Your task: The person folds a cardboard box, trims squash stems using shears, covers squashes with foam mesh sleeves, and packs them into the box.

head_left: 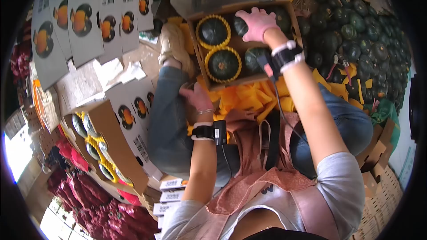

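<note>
An open cardboard box (209, 85) lies in front of me with several dark green squashes in it. On its left side, two squashes, a far one (213, 32) and a near one (223, 64), wear yellow foam nets. My right hand (258, 24), in a pink glove, reaches over the box with fingers spread, its fingertips at a bare squash (240, 27). Another bare squash (255, 59) sits below that hand, partly behind the wrist strap. My left hand (199, 98), also pink-gloved, is by my left knee near the box corner, thumb apart and holding nothing visible.
Yellow foam nets (249, 98) are heaped between my legs and the box. A large pile of squashes (356, 40) fills the right. Printed cartons (89, 18) stand at left, and a filled box (120, 146) is beside my left leg. Red net bags (89, 195) lie behind it.
</note>
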A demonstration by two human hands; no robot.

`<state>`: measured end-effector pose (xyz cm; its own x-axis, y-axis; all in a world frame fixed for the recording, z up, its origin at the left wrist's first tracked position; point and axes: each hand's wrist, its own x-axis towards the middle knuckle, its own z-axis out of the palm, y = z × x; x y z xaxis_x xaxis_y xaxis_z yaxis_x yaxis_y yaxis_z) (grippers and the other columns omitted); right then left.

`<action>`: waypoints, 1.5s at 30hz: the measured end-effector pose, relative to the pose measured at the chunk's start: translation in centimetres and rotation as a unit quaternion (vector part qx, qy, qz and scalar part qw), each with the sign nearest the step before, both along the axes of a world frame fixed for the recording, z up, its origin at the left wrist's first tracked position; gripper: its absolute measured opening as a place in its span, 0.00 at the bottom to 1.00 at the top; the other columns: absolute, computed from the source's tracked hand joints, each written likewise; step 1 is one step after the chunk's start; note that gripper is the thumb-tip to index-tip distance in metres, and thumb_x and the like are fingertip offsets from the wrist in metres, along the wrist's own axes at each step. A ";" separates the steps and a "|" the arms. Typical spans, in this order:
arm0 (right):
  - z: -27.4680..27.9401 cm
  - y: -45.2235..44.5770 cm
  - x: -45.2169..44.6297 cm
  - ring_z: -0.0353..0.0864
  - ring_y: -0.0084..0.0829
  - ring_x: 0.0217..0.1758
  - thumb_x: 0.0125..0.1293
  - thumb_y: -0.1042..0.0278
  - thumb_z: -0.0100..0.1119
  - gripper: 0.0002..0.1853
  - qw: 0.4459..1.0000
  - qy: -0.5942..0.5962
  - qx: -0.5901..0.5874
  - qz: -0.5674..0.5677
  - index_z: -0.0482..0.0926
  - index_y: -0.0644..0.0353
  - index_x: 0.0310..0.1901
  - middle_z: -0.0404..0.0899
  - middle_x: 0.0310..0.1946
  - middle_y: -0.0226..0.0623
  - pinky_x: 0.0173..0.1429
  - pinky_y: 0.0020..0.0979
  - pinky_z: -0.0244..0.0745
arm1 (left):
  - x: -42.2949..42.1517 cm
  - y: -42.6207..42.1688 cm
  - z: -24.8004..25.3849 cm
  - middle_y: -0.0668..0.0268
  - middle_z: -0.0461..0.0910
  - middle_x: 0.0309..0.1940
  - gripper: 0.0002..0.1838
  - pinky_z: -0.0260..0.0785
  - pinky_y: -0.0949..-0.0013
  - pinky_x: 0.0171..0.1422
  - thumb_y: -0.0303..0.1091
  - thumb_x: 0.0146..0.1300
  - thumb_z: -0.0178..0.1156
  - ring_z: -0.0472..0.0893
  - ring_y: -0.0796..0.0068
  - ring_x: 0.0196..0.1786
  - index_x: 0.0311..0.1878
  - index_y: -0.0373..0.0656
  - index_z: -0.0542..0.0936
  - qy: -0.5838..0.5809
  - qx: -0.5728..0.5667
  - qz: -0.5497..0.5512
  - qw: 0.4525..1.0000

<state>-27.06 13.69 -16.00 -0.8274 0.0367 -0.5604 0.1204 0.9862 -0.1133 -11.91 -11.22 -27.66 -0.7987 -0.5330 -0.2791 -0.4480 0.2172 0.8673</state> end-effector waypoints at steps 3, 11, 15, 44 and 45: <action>-2.9 -0.1 0.5 0.66 0.42 0.63 0.45 0.53 0.71 0.45 0.996 0.029 0.070 0.055 0.59 0.27 0.67 0.68 0.59 0.43 0.69 0.59 0.44 | 3.0 1.1 1.0 0.64 0.74 0.35 0.10 0.67 0.72 0.40 0.25 0.58 0.52 0.71 0.74 0.34 0.44 0.35 0.71 -0.053 0.081 -0.038 0.995; 0.5 2.3 5.7 0.67 0.42 0.58 0.47 0.57 0.66 0.29 0.984 0.170 0.015 0.054 0.73 0.32 0.56 0.68 0.53 0.42 0.60 0.51 0.59 | 4.2 6.3 4.8 0.53 0.81 0.41 0.24 0.71 0.63 0.45 0.45 0.55 0.64 0.81 0.60 0.41 0.46 0.35 0.77 -0.157 -0.068 -0.394 0.903; -2.7 4.1 9.4 0.67 0.40 0.59 0.50 0.60 0.64 0.28 0.972 0.221 0.020 0.083 0.72 0.37 0.56 0.67 0.55 0.39 0.61 0.48 0.61 | 4.2 8.6 4.8 0.47 0.80 0.43 0.28 0.70 0.56 0.52 0.50 0.51 0.67 0.78 0.47 0.49 0.48 0.38 0.77 -0.135 -0.142 -0.411 0.890; 8.4 2.6 31.2 0.65 0.13 0.27 0.63 0.66 0.62 0.13 0.670 0.143 -0.683 -0.254 0.73 0.61 0.25 0.67 0.22 0.23 0.32 0.20 0.62 | 9.5 9.9 21.1 0.73 0.68 0.28 0.29 0.62 0.76 0.36 0.59 0.56 0.64 0.65 0.83 0.32 0.40 0.38 0.74 -0.016 0.150 -0.621 0.769; 8.6 2.1 30.9 0.64 0.13 0.27 0.64 0.65 0.61 0.14 0.645 0.157 -0.705 -0.251 0.72 0.61 0.24 0.66 0.22 0.22 0.32 0.20 0.61 | 10.0 10.8 22.8 0.74 0.67 0.27 0.24 0.61 0.77 0.35 0.53 0.61 0.62 0.63 0.85 0.32 0.39 0.37 0.73 0.007 0.136 -0.607 0.783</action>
